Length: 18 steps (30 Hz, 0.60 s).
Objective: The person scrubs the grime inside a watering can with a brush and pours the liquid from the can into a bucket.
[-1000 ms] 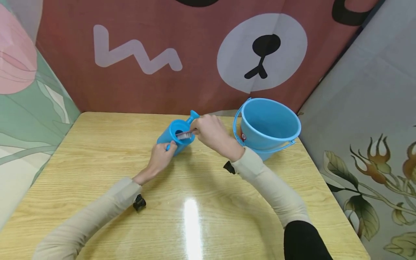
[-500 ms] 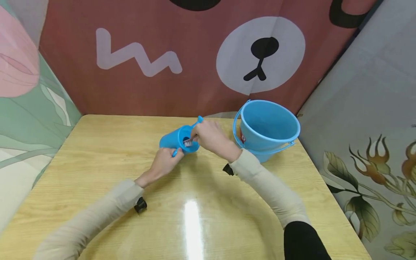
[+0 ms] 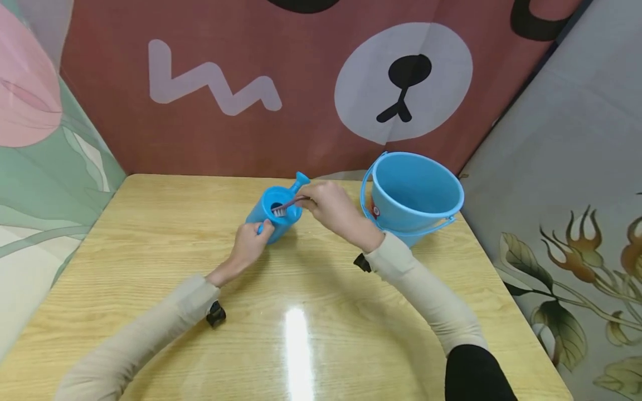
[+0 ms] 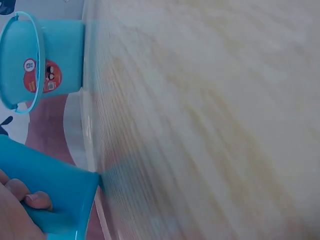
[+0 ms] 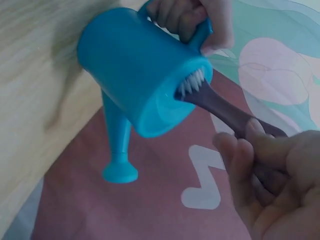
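A blue toy watering can (image 3: 261, 210) is held tilted over the wooden table, its opening facing the right hand. The left hand (image 3: 249, 243) grips its handle, fingers curled round the loop, as the right wrist view also shows. Between thumb and fingers the right hand (image 3: 335, 210) pinches a dark-handled brush (image 5: 225, 111) with white bristles. The brush's head lies at the mouth of the can, bristles against the rim's inner side. The can's spout (image 5: 118, 150) points away toward the back wall.
A light blue bucket (image 3: 416, 189) with a hanging handle and a red label stands at the back right of the table (image 3: 165, 223), close to the right forearm. A brown bear-printed cloth (image 3: 225, 139) hangs behind the table, with patterned cloths at both sides.
The watering can first tipped further toward the right hand, then came back up. The brush head went deeper into the opening, then returned nearer the rim.
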Each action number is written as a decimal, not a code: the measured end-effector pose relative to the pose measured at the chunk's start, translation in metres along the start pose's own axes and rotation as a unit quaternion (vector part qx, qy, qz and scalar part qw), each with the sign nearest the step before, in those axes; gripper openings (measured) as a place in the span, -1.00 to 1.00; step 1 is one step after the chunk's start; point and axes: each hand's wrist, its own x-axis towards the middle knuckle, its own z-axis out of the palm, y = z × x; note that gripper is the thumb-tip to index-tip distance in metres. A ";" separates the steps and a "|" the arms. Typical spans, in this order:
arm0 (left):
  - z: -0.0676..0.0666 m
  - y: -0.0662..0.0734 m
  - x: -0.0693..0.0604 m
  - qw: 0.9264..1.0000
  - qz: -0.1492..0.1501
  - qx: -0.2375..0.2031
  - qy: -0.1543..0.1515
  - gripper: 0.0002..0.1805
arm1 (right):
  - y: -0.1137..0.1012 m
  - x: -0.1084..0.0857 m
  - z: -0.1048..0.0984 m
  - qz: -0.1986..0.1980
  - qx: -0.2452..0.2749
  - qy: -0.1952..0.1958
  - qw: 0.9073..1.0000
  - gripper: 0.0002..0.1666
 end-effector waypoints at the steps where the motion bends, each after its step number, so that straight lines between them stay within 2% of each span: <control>1: 0.000 0.000 0.000 1.000 -0.001 -0.001 0.001 -0.48 | 0.001 -0.001 0.001 -0.004 0.002 0.009 1.000 -0.88; 6: 0.001 0.002 0.001 1.000 -0.011 0.003 0.009 -0.49 | 0.001 -0.002 0.009 -0.002 0.013 0.037 0.999 -0.87; 12: 0.001 0.003 0.001 1.000 -0.022 0.000 0.003 -0.50 | 0.001 0.002 0.011 0.005 0.023 0.042 0.999 -0.87; 16: 0.002 0.003 0.001 1.000 -0.015 0.004 0.007 -0.50 | 0.002 0.005 0.013 0.007 0.022 0.046 0.999 -0.88; 18: 0.003 0.003 0.001 1.000 -0.003 0.011 0.004 -0.50 | 0.003 0.005 0.019 0.000 0.019 0.034 0.999 -0.87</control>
